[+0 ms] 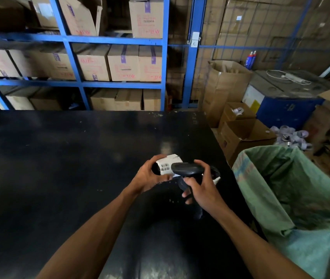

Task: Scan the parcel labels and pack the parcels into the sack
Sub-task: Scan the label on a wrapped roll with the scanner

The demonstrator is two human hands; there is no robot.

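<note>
A small dark parcel with a white barcode label is held over the black table by my left hand, whose fingers curl round its left end. My right hand grips a black handheld scanner, whose head lies across the parcel's right side just beside the label. The green woven sack stands open at the table's right edge, close to my right forearm. Its inside is dim and I cannot tell what it holds.
Blue shelving stacked with cardboard boxes runs behind the table. Open cartons and a blue bin crowd the floor at the right, beyond the sack, with a pile of white tape rolls.
</note>
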